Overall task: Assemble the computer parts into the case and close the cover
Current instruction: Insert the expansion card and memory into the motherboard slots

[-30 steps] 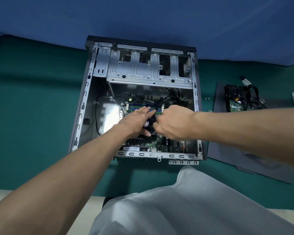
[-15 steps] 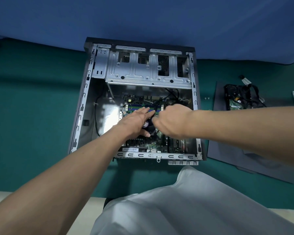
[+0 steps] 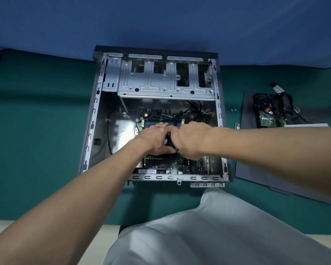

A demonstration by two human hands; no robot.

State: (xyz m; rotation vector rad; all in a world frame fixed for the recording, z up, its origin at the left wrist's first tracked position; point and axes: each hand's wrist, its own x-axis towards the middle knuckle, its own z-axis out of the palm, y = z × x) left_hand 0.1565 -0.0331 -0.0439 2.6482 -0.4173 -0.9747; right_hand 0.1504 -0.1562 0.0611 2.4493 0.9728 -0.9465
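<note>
An open grey computer case (image 3: 92, 119) lies on its side on the green table, with a motherboard (image 3: 161, 163) in its bottom. Both my hands are over the middle of the board, on a black CPU cooler fan (image 3: 167, 140) that shows only in the gap between them. My left hand (image 3: 155, 138) wraps the fan's left side, fingers over the top and thumb below. My right hand (image 3: 191, 140) is curled over its right side. The case's dark side cover (image 3: 256, 169) lies flat to the right.
The silver drive cage (image 3: 164, 85) spans the far end of the case. A hard drive with a bundle of black cables (image 3: 269, 109) sits on the cover at the right. Two small screws (image 3: 233, 109) lie beside the case. A blue backdrop rises behind the table.
My right hand has shifted slightly left and down, closing in against my left hand over the fan. The left hand has barely moved.
</note>
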